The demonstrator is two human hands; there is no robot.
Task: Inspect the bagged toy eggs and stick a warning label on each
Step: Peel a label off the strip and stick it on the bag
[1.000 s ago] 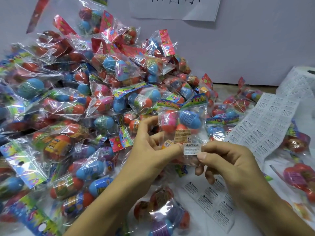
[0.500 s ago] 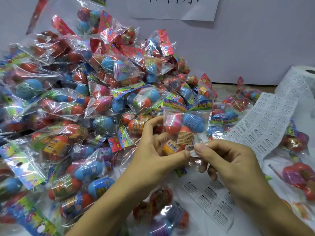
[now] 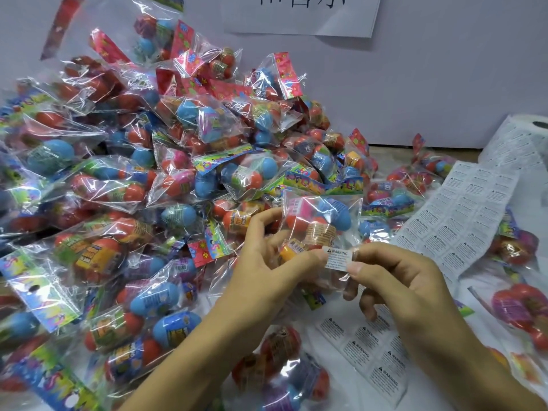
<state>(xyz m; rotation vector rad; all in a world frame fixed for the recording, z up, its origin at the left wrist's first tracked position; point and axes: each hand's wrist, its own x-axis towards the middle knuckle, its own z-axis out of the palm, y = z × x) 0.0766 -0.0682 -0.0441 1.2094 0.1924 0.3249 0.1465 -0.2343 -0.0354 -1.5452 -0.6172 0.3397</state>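
Pinching from both sides, my two hands meet at one clear bag of toy eggs (image 3: 321, 223) held up in front of the big heap. My left hand (image 3: 267, 262) has its thumb curled onto the bag's lower front and its fingers bent round behind it, gripping the plastic. My right hand (image 3: 397, 280) nips the bag's lower right edge between thumb and forefinger, just beside the white warning label (image 3: 339, 258), which lies flat on the bag's front between the two thumbs. I cannot tell whether the label is fully stuck down. Inside the bag I see a blue egg, a pink and orange one, and a yellow one. Behind and to my left rises the pile of bagged eggs (image 3: 142, 179). To my right a strip of warning labels (image 3: 462, 218) runs off a roll (image 3: 525, 134), and a shorter label sheet (image 3: 364, 354) lies below my right hand
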